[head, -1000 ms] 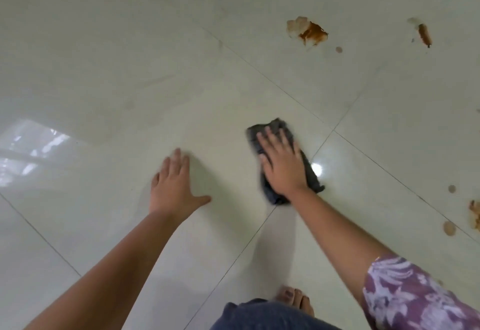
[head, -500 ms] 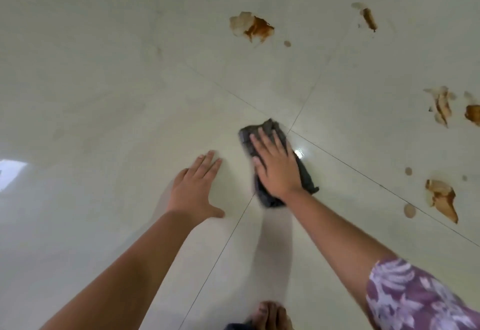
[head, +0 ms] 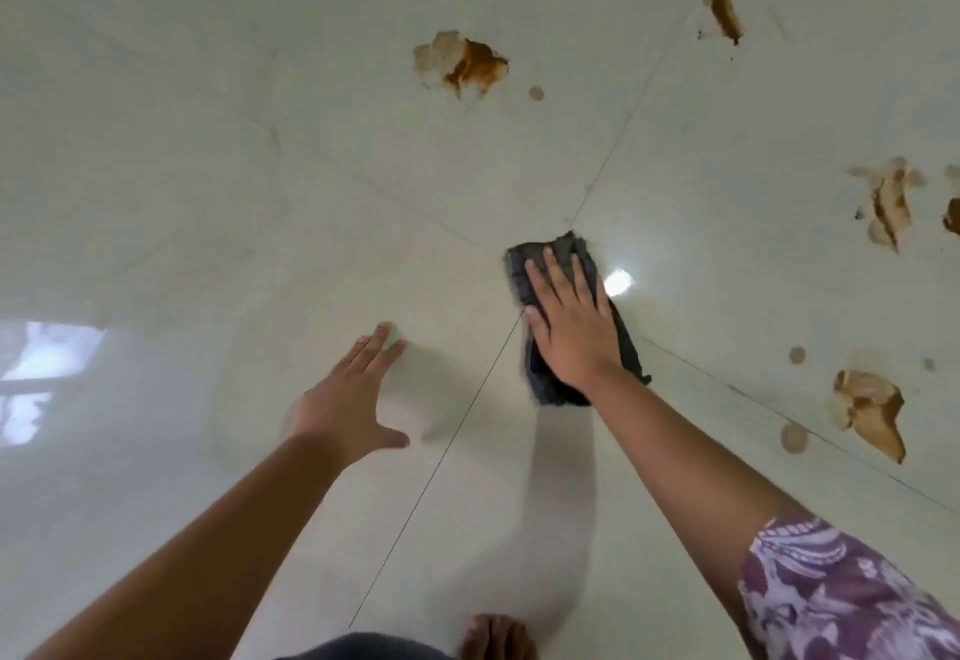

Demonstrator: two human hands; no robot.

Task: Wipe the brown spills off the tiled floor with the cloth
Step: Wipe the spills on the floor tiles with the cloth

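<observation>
Floor tile (head: 260,166): looks like glazed tile, pale cream, smooth, high gloss. It throws a hard glare spot (head: 618,281) just right of the right hand (head: 571,327) and a softer bright reflection (head: 47,363) well left of the left hand (head: 343,399). Grout lines (head: 441,457) are thin, dark and matt; one runs between the two hands. The cloth (head: 550,389) under the right hand is dark grey fabric, matt and folded, with the weave faintly visible past the fingertips. Brown spills (head: 467,64) beyond and right of the right hand look wet: patchy orange-brown cores, paler thin edges, slight sheen. Small round drops (head: 794,438) to the right of that hand are duller tan. The sleeve (head: 831,597) on the right arm is soft printed fabric, purple and white, matt.
</observation>
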